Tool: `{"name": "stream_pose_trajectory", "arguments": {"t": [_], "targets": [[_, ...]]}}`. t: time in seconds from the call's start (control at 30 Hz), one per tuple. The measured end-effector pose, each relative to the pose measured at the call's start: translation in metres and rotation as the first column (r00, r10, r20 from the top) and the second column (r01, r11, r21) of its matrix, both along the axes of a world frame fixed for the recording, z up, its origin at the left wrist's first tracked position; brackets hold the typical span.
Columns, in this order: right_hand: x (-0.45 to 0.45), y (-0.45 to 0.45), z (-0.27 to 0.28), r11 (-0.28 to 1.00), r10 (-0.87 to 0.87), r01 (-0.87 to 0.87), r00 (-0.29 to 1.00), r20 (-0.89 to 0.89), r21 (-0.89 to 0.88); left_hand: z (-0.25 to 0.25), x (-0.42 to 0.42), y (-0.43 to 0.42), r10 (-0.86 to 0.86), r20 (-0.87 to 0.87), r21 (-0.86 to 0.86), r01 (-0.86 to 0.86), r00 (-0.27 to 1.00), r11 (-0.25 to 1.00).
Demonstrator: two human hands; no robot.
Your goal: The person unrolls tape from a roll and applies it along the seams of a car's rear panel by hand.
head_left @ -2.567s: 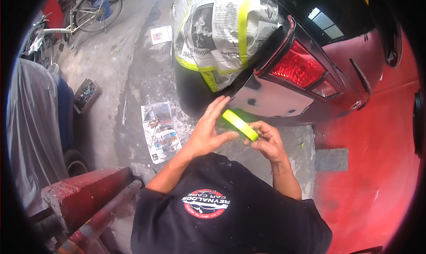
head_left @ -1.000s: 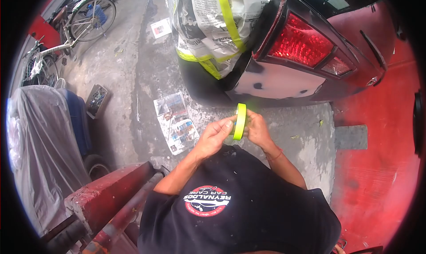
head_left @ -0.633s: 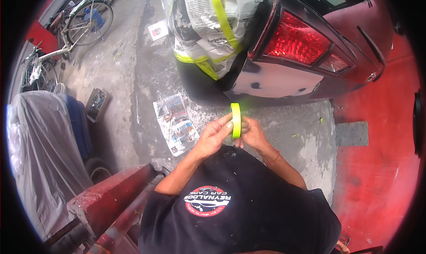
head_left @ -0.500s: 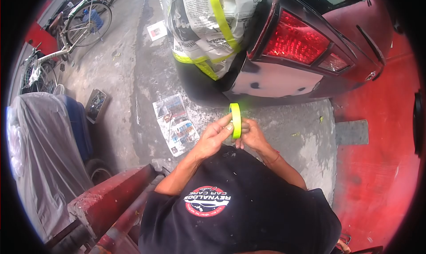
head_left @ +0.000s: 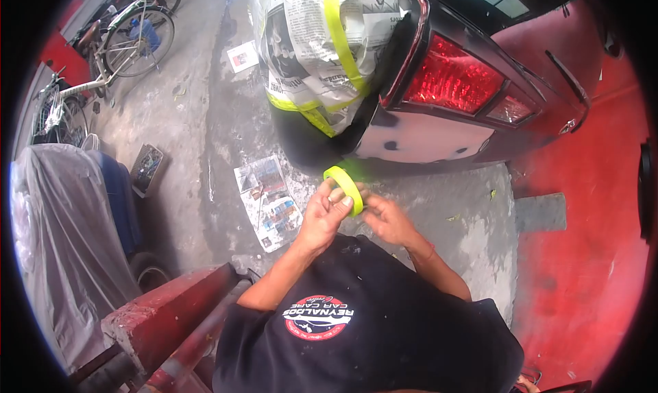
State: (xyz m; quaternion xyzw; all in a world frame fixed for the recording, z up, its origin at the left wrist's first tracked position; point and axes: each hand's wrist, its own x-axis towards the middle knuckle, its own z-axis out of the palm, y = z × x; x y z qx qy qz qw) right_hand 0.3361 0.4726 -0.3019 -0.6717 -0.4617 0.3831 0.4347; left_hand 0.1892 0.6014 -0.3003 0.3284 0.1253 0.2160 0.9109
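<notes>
A roll of fluorescent yellow masking tape (head_left: 351,188) sits tilted in front of my chest. My left hand (head_left: 323,216) is closed on its left side, with the thumb against the band and fingers reaching into the ring. Beside the roll's right edge is my right hand (head_left: 387,220), fingers loosely apart and close to the tape; whether they touch it I cannot tell. Beyond the hands stands the car's rear corner, with a red tail light (head_left: 454,74) and a pale sanded patch (head_left: 418,140) on the bumper. Newspaper (head_left: 308,43) held by yellow tape covers the car's side.
A newspaper sheet (head_left: 269,204) lies on the concrete floor. At left are a covered object (head_left: 68,235), a small bin (head_left: 147,168) and bicycles (head_left: 137,40). A red metal beam (head_left: 168,300) is close by my left side. At right is a red surface (head_left: 582,256).
The tape roll has turned from nearly upright to tilted, shifting slightly left with my left hand. My right hand has drawn back a little from it, and its fingers have loosened.
</notes>
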Motion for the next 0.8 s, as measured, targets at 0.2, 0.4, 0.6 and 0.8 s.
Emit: {"name": "stream_pose_trajectory", "arguments": {"t": [0.2, 0.4, 0.6, 0.8], "targets": [[-0.025, 0.004, 0.032, 0.995, -0.012, -0.028, 0.917, 0.398, 0.094, -0.022, 0.0, 0.016, -0.029, 0.08, -0.337, 0.055, 0.996, 0.94], [-0.02, -0.011, 0.041, 0.992, 0.113, -0.123, 0.858, 0.501, -0.012, -0.022, -0.012, 0.026, -0.129, -0.666, 0.279, 0.405, 0.735, 0.871], [-0.026, -0.012, 0.053, 0.956, 0.285, -0.203, 0.812, 0.509, -0.21, -0.025, -0.023, 0.019, -0.161, -0.387, 0.429, 0.332, 0.908, 0.84], [-0.021, -0.016, 0.04, 0.952, 0.305, -0.229, 0.773, 0.557, -0.203, -0.011, -0.021, 0.013, -0.147, -0.533, 0.45, 0.426, 0.833, 0.785]]}}
